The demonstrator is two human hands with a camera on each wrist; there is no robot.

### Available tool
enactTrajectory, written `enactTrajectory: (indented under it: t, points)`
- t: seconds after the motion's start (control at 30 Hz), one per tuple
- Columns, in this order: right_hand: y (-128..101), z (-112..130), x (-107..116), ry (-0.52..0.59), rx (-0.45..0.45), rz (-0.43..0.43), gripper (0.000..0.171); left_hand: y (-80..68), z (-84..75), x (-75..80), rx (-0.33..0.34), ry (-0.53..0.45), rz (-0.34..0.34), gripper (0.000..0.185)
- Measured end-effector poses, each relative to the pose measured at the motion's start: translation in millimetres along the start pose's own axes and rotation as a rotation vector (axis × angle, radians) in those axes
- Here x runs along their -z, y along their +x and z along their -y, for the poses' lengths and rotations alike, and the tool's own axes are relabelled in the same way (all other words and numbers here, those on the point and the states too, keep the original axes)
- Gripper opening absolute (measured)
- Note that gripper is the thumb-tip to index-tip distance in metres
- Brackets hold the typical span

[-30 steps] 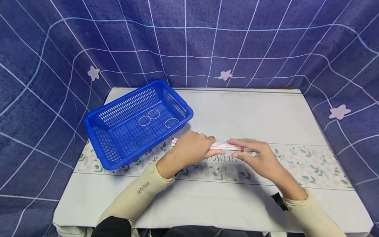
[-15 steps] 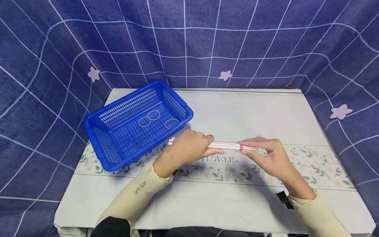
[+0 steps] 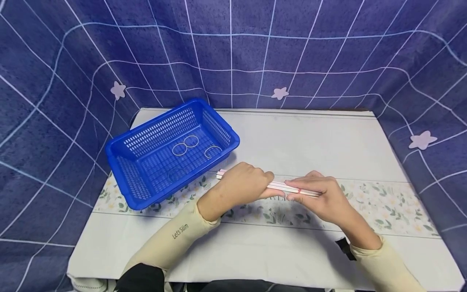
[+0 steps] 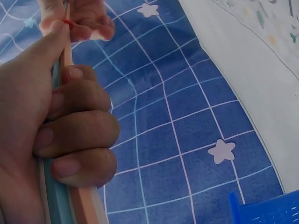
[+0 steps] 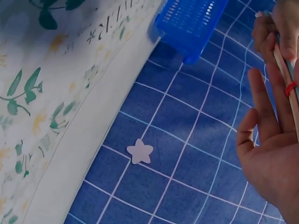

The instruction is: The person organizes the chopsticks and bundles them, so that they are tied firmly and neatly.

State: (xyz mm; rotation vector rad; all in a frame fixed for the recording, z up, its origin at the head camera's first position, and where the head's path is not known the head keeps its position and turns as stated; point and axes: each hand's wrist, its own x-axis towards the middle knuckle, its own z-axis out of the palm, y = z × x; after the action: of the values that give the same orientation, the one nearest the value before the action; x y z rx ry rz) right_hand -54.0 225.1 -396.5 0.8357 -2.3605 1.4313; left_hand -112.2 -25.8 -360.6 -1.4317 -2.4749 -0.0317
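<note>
The bundle of sticks (image 3: 278, 186) is held between the two hands, over the worktop (image 3: 303, 142) near the blue basket (image 3: 236, 140); it looks light and stiff, perhaps a bit slippery stick on stick — best gripped mid-length and beside the red band (image 3: 299, 191). The left hand (image 3: 242, 184) is wrapped round it, the right hand (image 3: 321, 196) pinching the banded end; half a second ago it lay nearly level — now that end dips, and the right fingertips reach past the band.

basket (image 3: 159, 160) on table (image 3: 310, 142), left of sticks (image 3: 280, 186)
</note>
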Motion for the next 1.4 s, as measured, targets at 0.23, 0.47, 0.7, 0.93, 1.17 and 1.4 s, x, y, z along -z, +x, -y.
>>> enactTrajectory:
  t: [0.23, 0.47, 0.7, 0.93, 1.17, 1.4]
  points:
    - [-5.0, 3.9, 5.9, -0.036, -0.095, 0.023, 0.044, 3.6, 0.8, -3.5, -0.003, -0.008, -0.015, 0.052]
    - [-11.9, 3.0, 14.7, 0.058, -0.195, 0.082, 0.035, 0.8, 8.9, 0.2, 0.049, -0.227, 0.162, 0.044]
    - [-14.1, 0.7, 27.8, 0.038, -0.248, -0.006, 0.031, -12.0, 20.0, 3.8, 0.044, -0.136, 0.124, 0.044]
    - [-8.1, 8.6, 21.6, 0.05, -0.215, -0.113, 0.028, -12.2, 17.5, 7.0, 0.028, -0.066, 0.06, 0.046]
    - [-3.3, 19.6, 14.3, 0.068, -0.361, -0.039, 0.028, -8.1, 7.1, 5.7, 0.028, -0.1, 0.081, 0.046]
    - [-4.7, 15.8, 13.0, -0.053, -0.176, 0.105, 0.038, -7.7, 6.0, 5.3, 0.016, -0.048, 0.113, 0.049]
